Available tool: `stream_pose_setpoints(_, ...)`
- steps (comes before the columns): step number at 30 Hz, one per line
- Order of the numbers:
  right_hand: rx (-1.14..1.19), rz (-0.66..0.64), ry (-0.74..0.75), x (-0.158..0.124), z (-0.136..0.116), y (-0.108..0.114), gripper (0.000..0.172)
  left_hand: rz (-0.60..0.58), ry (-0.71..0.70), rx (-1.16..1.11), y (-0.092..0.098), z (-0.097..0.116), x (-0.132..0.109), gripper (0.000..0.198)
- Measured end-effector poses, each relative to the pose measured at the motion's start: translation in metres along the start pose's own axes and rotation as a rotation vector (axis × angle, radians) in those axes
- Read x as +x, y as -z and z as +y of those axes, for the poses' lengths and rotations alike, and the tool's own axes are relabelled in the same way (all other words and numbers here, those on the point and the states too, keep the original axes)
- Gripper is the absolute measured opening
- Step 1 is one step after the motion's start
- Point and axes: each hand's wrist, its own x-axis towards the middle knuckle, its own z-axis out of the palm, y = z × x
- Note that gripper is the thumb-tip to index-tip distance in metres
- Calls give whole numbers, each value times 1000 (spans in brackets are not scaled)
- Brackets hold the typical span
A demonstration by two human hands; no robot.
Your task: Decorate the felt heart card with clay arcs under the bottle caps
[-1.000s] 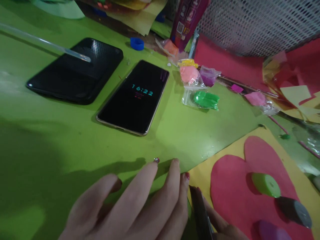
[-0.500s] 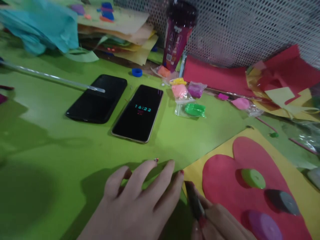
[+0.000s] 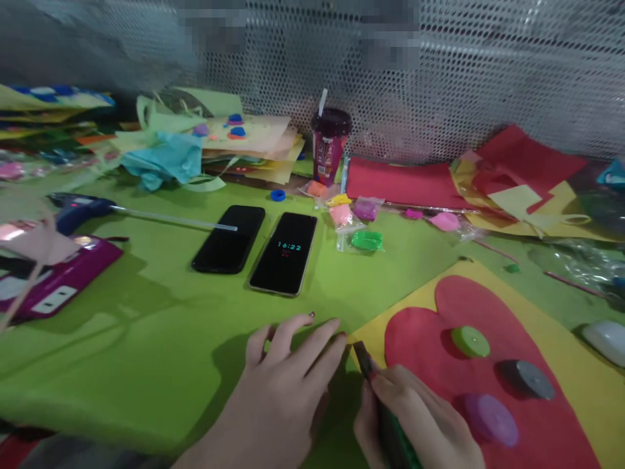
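I'm watching the right hand gripping a slim dark tool, fingers closed round it, and the tip is sitting at the left corner of the yellow card. That's the key relation: the tool's long axis is pointing far and slightly left, while the card is spreading away to the right, its red heart on top. The left hand is holding nothing that I can see, its fingers lying loosely spread on the green table, fingertips just beside that corner; whether they're touching it, I can't tell.
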Motion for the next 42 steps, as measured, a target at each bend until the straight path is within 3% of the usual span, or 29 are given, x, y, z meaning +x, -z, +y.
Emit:
stream_pose_setpoints(6,-16,-38,12,-1,1,3,18,54,-9,6,-2,3,-3,38)
stream_pose_setpoints(20,33,-25,10,-4,3,-1,19,22,-13,25,-2,2,-4,42)
stream_pose_setpoints(30,91,38,-88,0,-2,4,17,35,24,-12,-4,3,-4,40)
stream_pose_setpoints(36,73,48,-57,-8,3,-7,16,-49,-95,116,5,-1,-1,44)
stream_pose_setpoints(42,69,38,-48,-10,7,-9,16,-71,-84,131,7,-1,-1,44)
